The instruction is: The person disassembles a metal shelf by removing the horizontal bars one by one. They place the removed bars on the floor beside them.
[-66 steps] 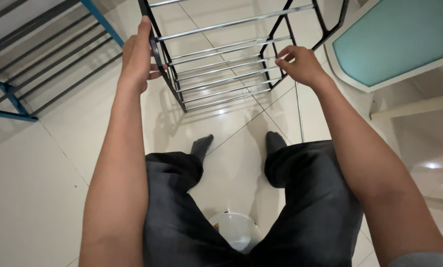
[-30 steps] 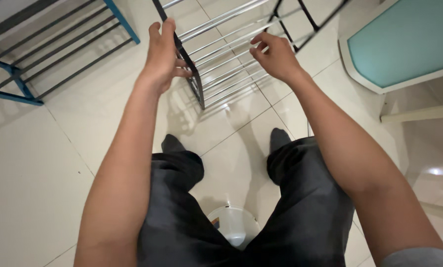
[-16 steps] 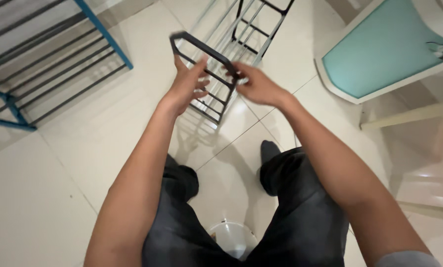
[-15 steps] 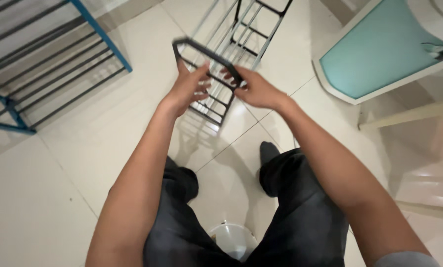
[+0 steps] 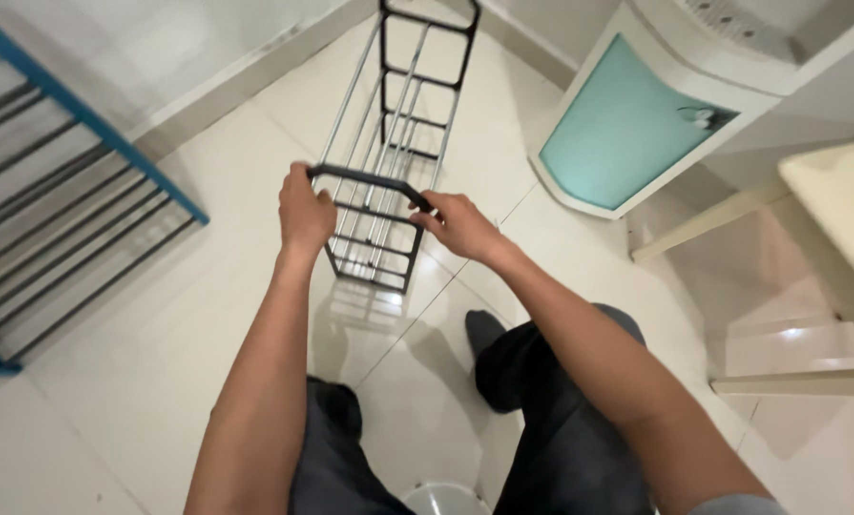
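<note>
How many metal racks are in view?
2: a black rack held at its near end by left hand and right hand; a blue rack at left, partly cropped.

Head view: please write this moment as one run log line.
left hand: grips black rack end frame | right hand: grips same frame | rack: on tiled floor

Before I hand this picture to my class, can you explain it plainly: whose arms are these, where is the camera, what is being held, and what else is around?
The camera is worn on a person's head and looks down, so you see that person's own arms, dark trousers and socked foot. The left hand and right hand each have a grip on the near end frame of a black metal rack with silver rods, which stretches away across the white tiled floor. To the left stands a blue-framed rack. To the right is a white appliance with a turquoise panel and a cream table. A white bucket sits between the legs.
</note>
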